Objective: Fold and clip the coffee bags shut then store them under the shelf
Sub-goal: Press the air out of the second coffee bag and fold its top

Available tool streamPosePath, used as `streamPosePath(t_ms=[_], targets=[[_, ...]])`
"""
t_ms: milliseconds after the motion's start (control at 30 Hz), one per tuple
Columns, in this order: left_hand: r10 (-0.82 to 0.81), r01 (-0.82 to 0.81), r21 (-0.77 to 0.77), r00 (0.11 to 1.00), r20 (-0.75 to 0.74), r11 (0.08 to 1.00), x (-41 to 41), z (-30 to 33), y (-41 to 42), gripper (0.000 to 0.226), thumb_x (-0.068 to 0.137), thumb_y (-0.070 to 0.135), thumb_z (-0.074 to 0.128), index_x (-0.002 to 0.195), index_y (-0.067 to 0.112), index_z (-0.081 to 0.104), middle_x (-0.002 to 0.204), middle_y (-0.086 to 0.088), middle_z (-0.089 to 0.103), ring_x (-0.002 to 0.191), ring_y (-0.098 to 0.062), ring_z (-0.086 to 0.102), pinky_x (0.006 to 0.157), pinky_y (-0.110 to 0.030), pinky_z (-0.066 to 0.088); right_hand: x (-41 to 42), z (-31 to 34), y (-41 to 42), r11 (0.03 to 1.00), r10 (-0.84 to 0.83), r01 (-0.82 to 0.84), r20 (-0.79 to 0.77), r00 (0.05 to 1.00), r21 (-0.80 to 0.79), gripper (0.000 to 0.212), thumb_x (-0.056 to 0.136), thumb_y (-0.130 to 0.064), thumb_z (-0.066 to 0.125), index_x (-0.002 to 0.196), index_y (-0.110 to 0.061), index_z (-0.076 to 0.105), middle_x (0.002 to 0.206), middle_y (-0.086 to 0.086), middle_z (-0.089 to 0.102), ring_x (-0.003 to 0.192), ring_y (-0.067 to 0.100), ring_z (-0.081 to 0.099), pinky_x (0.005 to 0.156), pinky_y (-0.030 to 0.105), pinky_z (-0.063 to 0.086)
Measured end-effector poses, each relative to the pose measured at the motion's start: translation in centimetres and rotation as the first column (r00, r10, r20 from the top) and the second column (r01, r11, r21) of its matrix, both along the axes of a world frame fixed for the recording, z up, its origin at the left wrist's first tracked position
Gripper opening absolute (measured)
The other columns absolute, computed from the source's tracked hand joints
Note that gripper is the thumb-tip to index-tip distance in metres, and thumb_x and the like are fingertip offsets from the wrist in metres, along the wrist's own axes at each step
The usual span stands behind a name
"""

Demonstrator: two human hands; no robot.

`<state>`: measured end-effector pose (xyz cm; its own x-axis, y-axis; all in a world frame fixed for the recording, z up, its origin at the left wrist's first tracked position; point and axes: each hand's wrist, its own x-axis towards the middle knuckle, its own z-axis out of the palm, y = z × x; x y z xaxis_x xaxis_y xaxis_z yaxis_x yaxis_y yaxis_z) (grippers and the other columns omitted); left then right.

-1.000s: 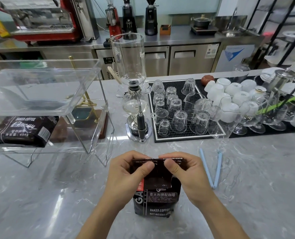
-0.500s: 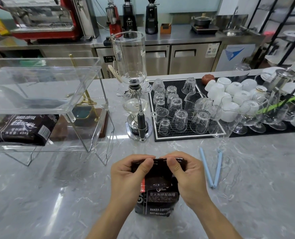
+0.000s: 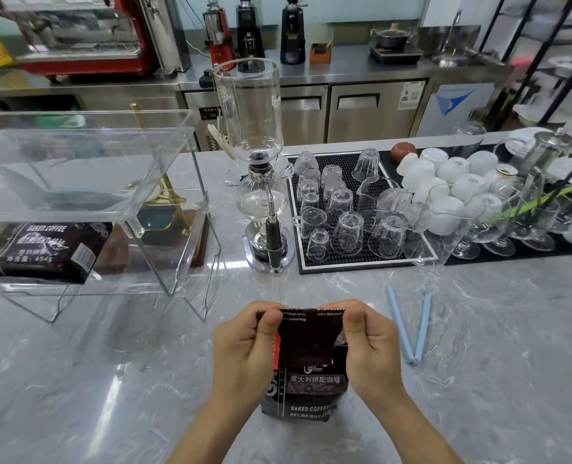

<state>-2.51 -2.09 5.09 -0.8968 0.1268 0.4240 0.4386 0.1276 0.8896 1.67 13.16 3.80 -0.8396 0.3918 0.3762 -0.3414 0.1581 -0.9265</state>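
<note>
Hands are working nearest the camera: the left hand [image 3: 244, 339] and the right hand [image 3: 368, 343] are each pinching a top corner of the coffee bag [image 3: 308, 373], which is standing upright on the bench [image 3: 478, 380], its top folded over toward the person. Folding seems to be under way; clipping is not yet done, since the blue clip [image 3: 408, 324] is lying open just beside the right hand. Farther left, another bag [image 3: 40, 251] is already lying under the clear shelf [image 3: 77, 169], so roughly half appears finished.
</note>
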Motion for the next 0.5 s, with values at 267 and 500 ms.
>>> streamPosePath(t_ms=[267,500], targets=[[0.157,-0.21,-0.171,0.947,-0.281,0.963,-0.2,-0.9,0.5,0.042,0.105,0.053,0.031,0.081,0.025,0.051,0.059,0.034,0.037,0.052,0.02,0.044,0.051,0.007,0.027,-0.5,-0.6,-0.8,0.88,-0.255,0.3,-0.167,0.952,0.369,0.07,0.105,-0.046,0.026,0.063,-0.001,0.059,0.039,0.006,0.045,0.045,0.02,0.045,0.039,0.014,0.027],[0.229,-0.291,-0.138,0.909,-0.349,0.947,-0.6,-1.6,1.2,0.04,0.107,0.047,0.03,0.084,0.021,0.051,0.057,0.014,0.049,0.055,-0.004,0.044,0.055,0.01,0.026,-1.1,-0.7,-1.1,0.832,-0.314,0.382,-0.226,0.922,0.403,0.064,0.106,-0.04,0.028,0.065,-0.002,0.058,0.039,0.006,0.046,0.05,0.019,0.043,0.045,0.005,0.026]])
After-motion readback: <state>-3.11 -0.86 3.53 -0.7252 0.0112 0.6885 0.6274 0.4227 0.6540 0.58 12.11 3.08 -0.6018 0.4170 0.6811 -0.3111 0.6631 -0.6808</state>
